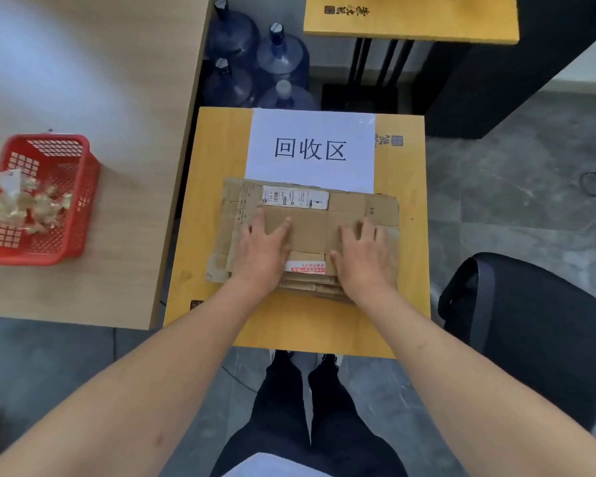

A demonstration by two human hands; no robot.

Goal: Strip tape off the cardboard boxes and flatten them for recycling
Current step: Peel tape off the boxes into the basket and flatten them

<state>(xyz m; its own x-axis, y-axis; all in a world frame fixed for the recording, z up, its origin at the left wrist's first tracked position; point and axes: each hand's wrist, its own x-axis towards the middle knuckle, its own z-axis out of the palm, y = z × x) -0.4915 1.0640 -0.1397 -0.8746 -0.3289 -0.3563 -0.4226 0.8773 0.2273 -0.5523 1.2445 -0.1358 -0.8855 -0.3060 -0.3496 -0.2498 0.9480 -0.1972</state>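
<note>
A flattened brown cardboard box (310, 228) with a white shipping label lies on top of a stack of flattened cardboard on the small yellow table (214, 156). My left hand (265, 246) rests palm down on its left half, fingers spread. Palm down on the right half lies my right hand (365, 256). Neither hand grips anything. A white paper sign (310, 149) with black characters lies just beyond the cardboard. On the wooden desk to the left, a red plastic basket (66, 208) holds crumpled strips of tape (25, 204).
The wooden desk (111, 98) fills the left side. Several blue water jugs (279, 56) stand on the floor behind the yellow table. A second yellow table (410, 18) is further back. A black office chair (530, 321) stands at the right.
</note>
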